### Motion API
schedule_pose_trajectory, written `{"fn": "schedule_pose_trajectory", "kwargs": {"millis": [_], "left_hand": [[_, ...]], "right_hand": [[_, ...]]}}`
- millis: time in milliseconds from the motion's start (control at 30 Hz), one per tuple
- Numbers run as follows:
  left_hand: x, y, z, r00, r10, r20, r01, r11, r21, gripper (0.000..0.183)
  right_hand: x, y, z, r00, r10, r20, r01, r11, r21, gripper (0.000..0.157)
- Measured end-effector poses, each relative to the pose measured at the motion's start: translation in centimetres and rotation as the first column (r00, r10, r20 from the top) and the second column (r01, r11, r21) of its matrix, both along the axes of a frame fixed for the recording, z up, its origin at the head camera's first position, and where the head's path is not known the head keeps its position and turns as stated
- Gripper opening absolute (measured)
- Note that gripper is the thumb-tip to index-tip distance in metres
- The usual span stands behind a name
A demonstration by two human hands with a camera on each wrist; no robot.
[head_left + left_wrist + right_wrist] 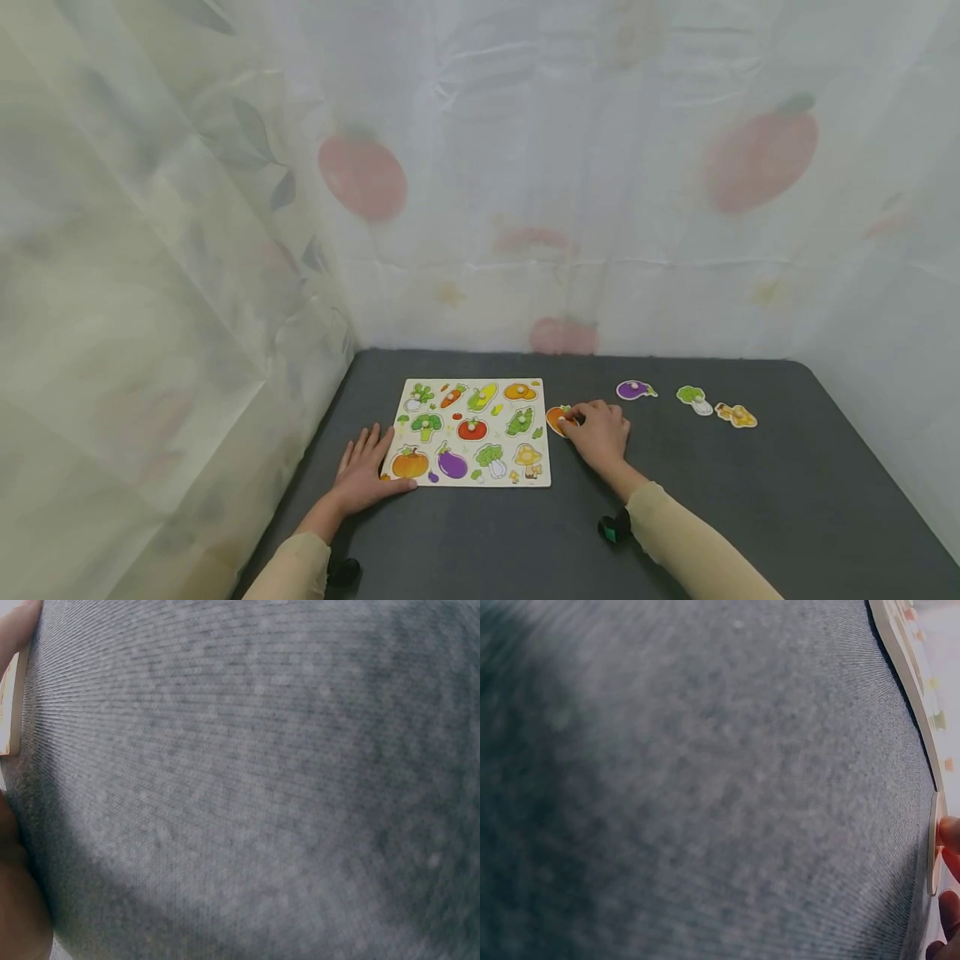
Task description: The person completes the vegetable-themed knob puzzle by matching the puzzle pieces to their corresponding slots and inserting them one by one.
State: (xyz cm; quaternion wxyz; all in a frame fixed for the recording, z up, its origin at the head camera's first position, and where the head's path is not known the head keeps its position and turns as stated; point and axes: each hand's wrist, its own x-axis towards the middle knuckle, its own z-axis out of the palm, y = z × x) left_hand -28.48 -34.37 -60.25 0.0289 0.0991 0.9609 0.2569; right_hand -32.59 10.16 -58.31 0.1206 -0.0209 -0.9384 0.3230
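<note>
A white vegetable puzzle board (471, 393) lies on the dark table, with pictures such as a tomato, broccoli, corn and carrot. My left hand (363, 468) spreads its fingers along the board's left edge, the thumb at the lower left corner. Just off the board's right edge is an orange pumpkin puzzle piece (555, 419), partly hidden by the fingers of my right hand (602, 433), which pinch it. The right wrist view shows that thin piece (933, 855) edge-on, with fingertips (949, 831) at its face.
Loose pieces lie to the right: a purple eggplant piece (633, 390), a bok choy piece (694, 400) and a yellow mushroom piece (737, 415). The dark cloth-covered table (480, 550) meets a printed white curtain (465, 308) behind and at the sides.
</note>
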Motion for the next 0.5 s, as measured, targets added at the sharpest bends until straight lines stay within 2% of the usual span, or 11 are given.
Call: {"fn": "schedule_pose_trajectory", "kwargs": {"millis": [333, 500], "left_hand": [[-0.17, -0.05, 0.07, 1.000, 0.008, 0.029, -0.008, 1.000, -0.008, 0.123], [-0.09, -0.12, 0.09, 1.000, 0.003, 0.013, -0.003, 1.000, 0.001, 0.122]], "right_hand": [[-0.26, 0.23, 0.15, 0.999, -0.023, 0.023, 0.023, 1.000, 0.000, 0.022], [-0.18, 0.06, 0.21, 0.999, -0.028, 0.027, 0.029, 1.000, -0.011, 0.022]]}}
